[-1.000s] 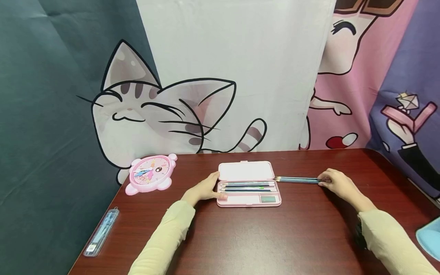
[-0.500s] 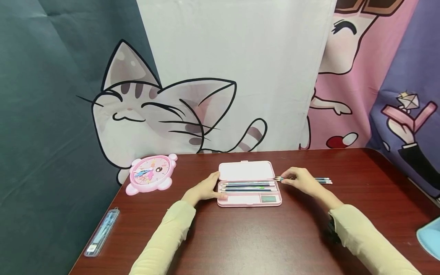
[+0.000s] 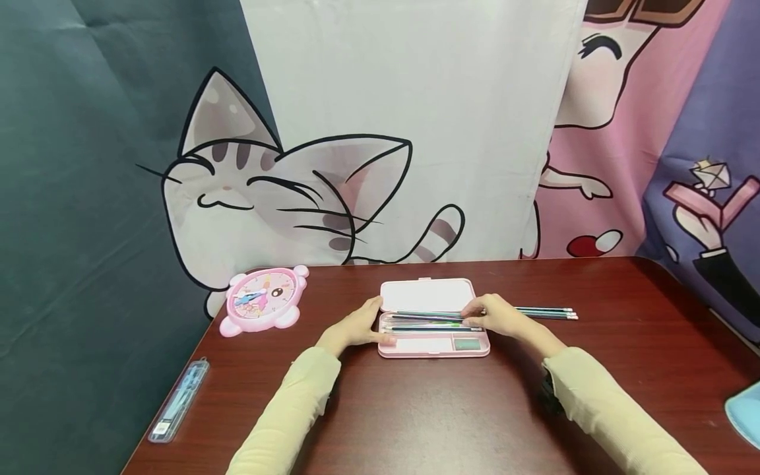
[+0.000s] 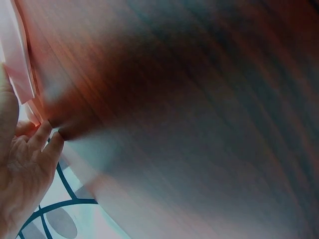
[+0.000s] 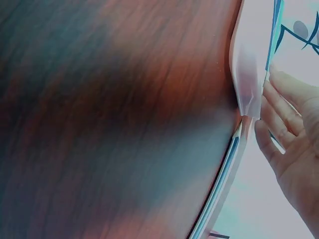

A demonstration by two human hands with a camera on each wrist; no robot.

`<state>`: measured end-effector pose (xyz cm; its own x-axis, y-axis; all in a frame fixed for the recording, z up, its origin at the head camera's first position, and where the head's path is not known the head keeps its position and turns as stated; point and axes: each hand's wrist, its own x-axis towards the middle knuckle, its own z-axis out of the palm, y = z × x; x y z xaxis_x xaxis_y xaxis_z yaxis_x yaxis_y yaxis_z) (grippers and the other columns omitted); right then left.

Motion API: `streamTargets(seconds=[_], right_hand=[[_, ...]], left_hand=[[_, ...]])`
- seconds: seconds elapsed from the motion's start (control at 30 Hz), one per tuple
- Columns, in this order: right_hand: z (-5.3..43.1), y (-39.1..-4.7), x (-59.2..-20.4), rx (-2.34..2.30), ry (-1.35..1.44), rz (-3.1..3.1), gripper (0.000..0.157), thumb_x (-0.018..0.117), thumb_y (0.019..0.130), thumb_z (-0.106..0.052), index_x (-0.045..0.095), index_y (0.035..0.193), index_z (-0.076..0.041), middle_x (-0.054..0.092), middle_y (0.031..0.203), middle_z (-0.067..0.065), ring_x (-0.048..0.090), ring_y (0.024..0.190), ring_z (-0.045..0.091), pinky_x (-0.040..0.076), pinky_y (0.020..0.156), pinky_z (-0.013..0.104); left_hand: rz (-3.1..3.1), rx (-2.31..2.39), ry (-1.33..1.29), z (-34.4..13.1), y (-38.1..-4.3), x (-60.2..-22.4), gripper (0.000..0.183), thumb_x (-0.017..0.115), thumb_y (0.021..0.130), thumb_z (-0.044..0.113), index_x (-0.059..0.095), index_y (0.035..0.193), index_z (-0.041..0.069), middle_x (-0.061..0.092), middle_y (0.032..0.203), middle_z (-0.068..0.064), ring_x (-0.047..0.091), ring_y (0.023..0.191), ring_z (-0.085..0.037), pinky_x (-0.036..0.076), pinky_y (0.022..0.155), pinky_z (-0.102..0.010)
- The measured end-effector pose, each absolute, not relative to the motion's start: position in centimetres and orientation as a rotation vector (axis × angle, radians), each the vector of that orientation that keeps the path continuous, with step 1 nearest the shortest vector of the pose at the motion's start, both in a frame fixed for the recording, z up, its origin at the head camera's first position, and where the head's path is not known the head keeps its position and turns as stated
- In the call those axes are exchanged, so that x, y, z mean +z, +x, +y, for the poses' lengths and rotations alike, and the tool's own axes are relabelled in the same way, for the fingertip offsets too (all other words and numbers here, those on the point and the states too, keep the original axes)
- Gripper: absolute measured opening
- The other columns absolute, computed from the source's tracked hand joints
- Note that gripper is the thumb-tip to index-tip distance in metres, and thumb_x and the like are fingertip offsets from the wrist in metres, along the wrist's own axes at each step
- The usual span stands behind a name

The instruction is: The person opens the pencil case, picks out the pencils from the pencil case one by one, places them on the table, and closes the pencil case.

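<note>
An open pink pencil case (image 3: 427, 346) lies on the table, its lid (image 3: 426, 294) folded back. My left hand (image 3: 351, 324) grips the case's left end, thumb over the front and fingers behind. My right hand (image 3: 495, 315) pinches dark pencils (image 3: 424, 316) by their right end, raised a little over the case's pencil compartment. More pencils (image 3: 436, 328) and a grey-green patch (image 3: 467, 344) sit in the case. In the right wrist view, the held pencil (image 5: 272, 37) stands above the case's wall (image 5: 249, 59).
Several loose pencils (image 3: 549, 313) lie right of the case, partly hidden by my right hand. A pink bear-shaped clock (image 3: 264, 300) is at the back left. A clear narrow box (image 3: 179, 401) lies by the left edge; a light-blue object (image 3: 745, 414) is at the far right.
My right hand has moved left from the loose pencils' far end to the case and raised pencils there. The loose pencils stay on the table. My left hand keeps its grip.
</note>
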<state>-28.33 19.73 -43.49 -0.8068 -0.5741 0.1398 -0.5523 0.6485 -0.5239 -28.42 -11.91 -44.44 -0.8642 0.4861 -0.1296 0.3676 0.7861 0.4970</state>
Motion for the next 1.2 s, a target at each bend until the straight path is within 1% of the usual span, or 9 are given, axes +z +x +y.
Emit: streamTargets(seconds=[0.1,0.3,0.43,0.53,0.6,0.77,0.93,1.07,1.2], right_hand=[[19.6,-28.3,-43.4,-0.855,-0.968,2.797,0.015,0.068,0.081,-0.014,0.071,0.090,-0.003,0.070,0.087,0.006,0.061,0.081,0.013,0.050,0.071,0.028],[19.5,-28.3,-43.6,-0.874,-1.037,2.723,0.014,0.067,0.082,-0.018,0.071,0.085,-0.005,0.069,0.084,0.004,0.055,0.075,0.005,0.048,0.066,0.023],[19.9,-28.6,-44.1,-0.977,-1.180,2.642,0.018,0.064,0.085,-0.025,0.070,0.083,-0.008,0.067,0.078,-0.003,0.050,0.068,0.000,0.043,0.059,0.020],[20.1,-28.6,-44.1,-1.011,-1.236,2.621,0.021,0.062,0.086,-0.029,0.069,0.080,-0.010,0.065,0.074,-0.007,0.047,0.065,-0.002,0.042,0.056,0.019],[20.1,-28.5,-43.9,-1.010,-1.195,2.650,0.017,0.062,0.086,-0.025,0.069,0.081,-0.010,0.066,0.076,-0.006,0.049,0.067,-0.001,0.043,0.058,0.019],[20.6,-28.1,-42.9,-0.958,-1.039,2.811,0.008,0.066,0.082,-0.011,0.069,0.085,-0.003,0.068,0.081,0.004,0.054,0.071,0.006,0.047,0.064,0.025],[22.6,-28.0,-42.3,-0.948,-0.986,2.968,0.005,0.068,0.080,-0.007,0.068,0.083,-0.003,0.067,0.078,0.002,0.054,0.072,0.004,0.047,0.065,0.025],[25.1,-27.6,-41.8,-0.933,-0.912,3.036,0.004,0.068,0.079,-0.005,0.068,0.083,-0.003,0.067,0.076,0.000,0.051,0.069,0.003,0.046,0.064,0.026],[27.8,-27.0,-41.7,-0.898,-0.856,3.105,0.005,0.069,0.077,-0.004,0.068,0.082,-0.002,0.067,0.075,0.000,0.050,0.069,0.000,0.046,0.063,0.026]], left_hand=[[2.727,0.689,0.664,-11.9,-28.4,-44.5,0.101,0.073,0.073,0.044,0.017,0.144,-0.002,0.025,0.148,-0.017,0.030,0.135,-0.029,0.028,0.110,-0.041],[2.722,0.701,0.661,-11.9,-28.4,-44.4,0.100,0.073,0.073,0.044,0.018,0.144,-0.002,0.025,0.148,-0.016,0.030,0.135,-0.028,0.028,0.110,-0.041],[2.716,0.707,0.654,-11.9,-28.3,-44.2,0.100,0.073,0.074,0.043,0.018,0.144,-0.001,0.025,0.148,-0.016,0.030,0.135,-0.029,0.028,0.110,-0.041],[2.716,0.700,0.649,-11.9,-28.3,-44.2,0.100,0.073,0.074,0.043,0.018,0.144,-0.002,0.025,0.148,-0.016,0.030,0.134,-0.029,0.028,0.110,-0.041],[2.717,0.694,0.644,-11.9,-28.2,-44.1,0.100,0.073,0.074,0.043,0.018,0.144,-0.002,0.025,0.148,-0.016,0.030,0.134,-0.029,0.028,0.109,-0.041],[2.719,0.692,0.642,-11.7,-28.2,-44.0,0.099,0.073,0.073,0.043,0.018,0.144,-0.001,0.025,0.148,-0.015,0.030,0.135,-0.028,0.028,0.110,-0.040],[2.702,0.734,0.680,-11.8,-28.3,-44.1,0.100,0.074,0.073,0.043,0.019,0.143,-0.003,0.026,0.147,-0.018,0.029,0.135,-0.029,0.027,0.110,-0.041],[2.705,0.754,0.723,-12.1,-28.3,-44.3,0.106,0.071,0.070,0.054,0.020,0.142,-0.004,0.027,0.146,-0.019,0.030,0.134,-0.031,0.028,0.109,-0.042],[2.699,0.762,0.718,-12.2,-28.4,-44.4,0.107,0.070,0.070,0.056,0.019,0.143,-0.004,0.026,0.146,-0.020,0.030,0.134,-0.031,0.028,0.109,-0.042]])
